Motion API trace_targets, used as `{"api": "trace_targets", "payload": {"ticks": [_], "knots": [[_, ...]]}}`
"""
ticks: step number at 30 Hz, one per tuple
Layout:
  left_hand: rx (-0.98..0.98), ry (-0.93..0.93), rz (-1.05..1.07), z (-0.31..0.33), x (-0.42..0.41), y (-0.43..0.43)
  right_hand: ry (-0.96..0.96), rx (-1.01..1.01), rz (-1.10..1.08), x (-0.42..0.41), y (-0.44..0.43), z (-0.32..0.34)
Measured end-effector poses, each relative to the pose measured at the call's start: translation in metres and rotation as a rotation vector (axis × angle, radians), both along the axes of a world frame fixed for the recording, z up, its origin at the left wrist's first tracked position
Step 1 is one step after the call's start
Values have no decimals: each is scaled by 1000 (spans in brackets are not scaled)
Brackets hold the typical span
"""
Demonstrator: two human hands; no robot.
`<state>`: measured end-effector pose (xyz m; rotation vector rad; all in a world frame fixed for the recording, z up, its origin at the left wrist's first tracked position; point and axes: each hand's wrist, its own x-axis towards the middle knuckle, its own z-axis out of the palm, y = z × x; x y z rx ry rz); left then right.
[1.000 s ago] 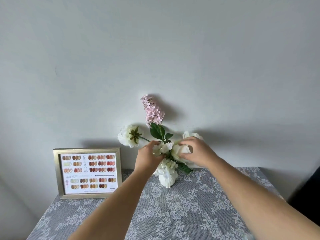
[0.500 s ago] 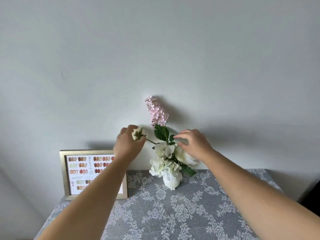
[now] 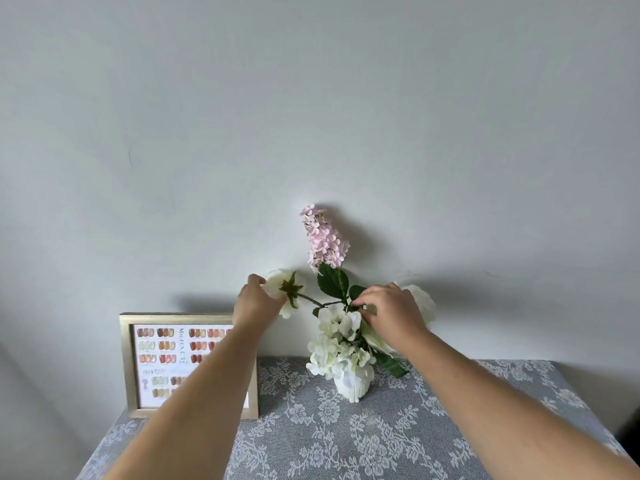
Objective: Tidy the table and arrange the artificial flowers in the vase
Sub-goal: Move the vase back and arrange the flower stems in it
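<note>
Covering table [image 3: 588, 393]: grey lace cloth [image 3: 346, 438]

Small white vase [image 3: 353, 384] upright on table w/ white blooms [image 3: 337, 337], tall pink sprig [image 3: 323, 242], green leaves.

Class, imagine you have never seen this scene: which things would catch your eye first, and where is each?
Probably the pink flower spike, standing tallest against the bare wall above the white vase at the table's back edge. Next, the left hand at a white bloom left of it, the right hand among the blossoms. A gold-framed colour chart leans at far left.
</note>
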<state>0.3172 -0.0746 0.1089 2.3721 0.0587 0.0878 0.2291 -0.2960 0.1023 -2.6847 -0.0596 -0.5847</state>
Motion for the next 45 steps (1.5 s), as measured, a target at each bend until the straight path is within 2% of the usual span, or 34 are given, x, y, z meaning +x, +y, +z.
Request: {"api": "trace_targets", "payload": {"ticks": [6,14,20,26,31,41,45], "knots": [[-92,92,18,-2,2,-5,-14,18,9,0,0,-2],[-366,-81,118,16,-16,-9,-12,20,-16,-3,0,-3],[-417,-240,47,33,-42,-13,-30,5,-28,-8,3,2],[-256,-353,-183,42,-76,-30,10,-45,-67,-13,8,3],[1,-313,-376,35,-78,-47,41,-48,-95,-14,11,4],[156,-209,-367,12,-73,-72,85,11,-51,-16,4,1],[144,-182,-346,0,-66,-76,80,17,-31,-16,1,-5]]}}
